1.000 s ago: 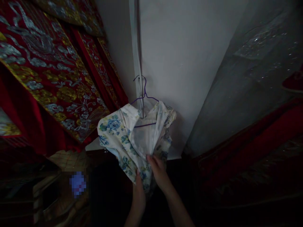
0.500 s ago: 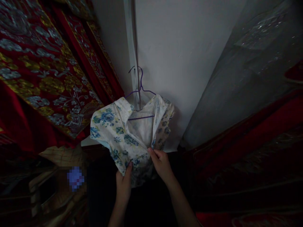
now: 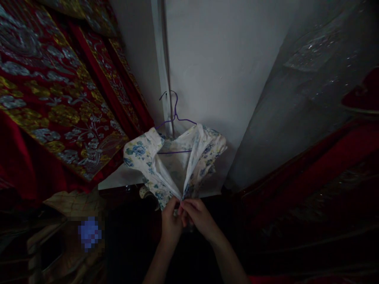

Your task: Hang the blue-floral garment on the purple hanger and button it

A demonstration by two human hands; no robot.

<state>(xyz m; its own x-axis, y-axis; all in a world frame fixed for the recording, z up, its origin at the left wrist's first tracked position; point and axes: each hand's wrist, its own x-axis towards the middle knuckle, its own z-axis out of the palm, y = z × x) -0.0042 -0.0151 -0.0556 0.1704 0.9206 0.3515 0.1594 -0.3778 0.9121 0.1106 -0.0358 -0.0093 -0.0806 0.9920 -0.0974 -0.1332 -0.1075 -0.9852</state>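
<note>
A small white garment with blue flowers hangs on a purple wire hanger, which hooks on a pale vertical strip against the white wall. Its front is open in a V. My left hand and my right hand meet at the bottom of that opening, fingers pinched on the two front edges of the garment. Both hands are close together and touch each other. The lower part of the garment is hidden in the dark behind my hands.
Red cloth with gold and silver embroidery hangs at the left. At the right leans a grey glittery sheet above dark red fabric. A dark ledge runs below the wall; beneath it is deep shadow.
My hands have come together at the centre of the garment, drawing its two front edges in. Before, the left hand held the lower left side, apart from the right hand.
</note>
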